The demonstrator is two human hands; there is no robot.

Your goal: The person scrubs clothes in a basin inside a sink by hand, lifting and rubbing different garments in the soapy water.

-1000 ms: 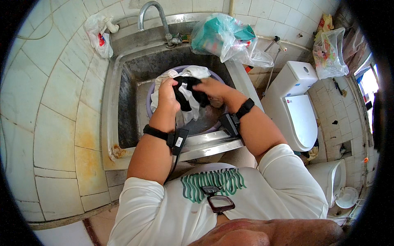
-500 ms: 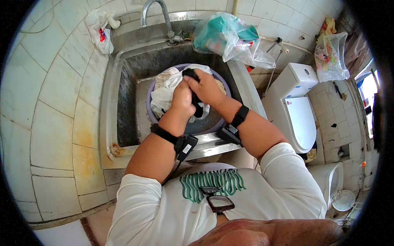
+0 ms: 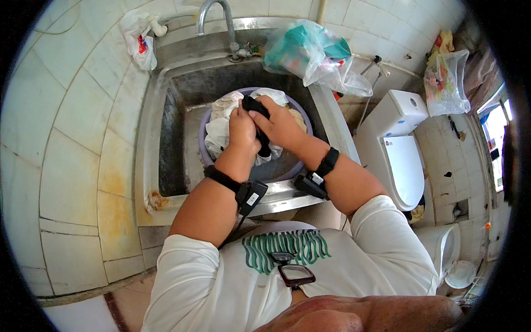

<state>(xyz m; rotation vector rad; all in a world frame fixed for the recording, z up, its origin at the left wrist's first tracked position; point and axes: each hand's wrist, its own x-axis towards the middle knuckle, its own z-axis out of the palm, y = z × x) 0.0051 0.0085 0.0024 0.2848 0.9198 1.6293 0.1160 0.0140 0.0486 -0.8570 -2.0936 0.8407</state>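
Observation:
A black piece of cloth (image 3: 255, 106) is bunched between my two hands, with part of it hanging below them. My left hand (image 3: 243, 131) grips it from the left, fingers closed. From the right, my right hand (image 3: 280, 125) wraps round its upper part, thumb pointing toward the left hand. Both are just above a round purple basin (image 3: 306, 118). White and cream clothes (image 3: 218, 130) fill much of the basin, and dark water (image 3: 284, 166) shows at its near side. Whether the black cloth is a sock or another garment I cannot tell.
The basin sits in a metal sink (image 3: 145, 138) with a curved faucet (image 3: 229, 27) at the back. Plastic bags (image 3: 310, 52) rest on the sink's back right corner. A white toilet (image 3: 402, 166) stands to the right, and a tiled wall (image 3: 74, 166) rises on the left.
The black cloth has come up more between my hands, more of it showing above the fingers. My hands have shifted slightly, both still closed on it.

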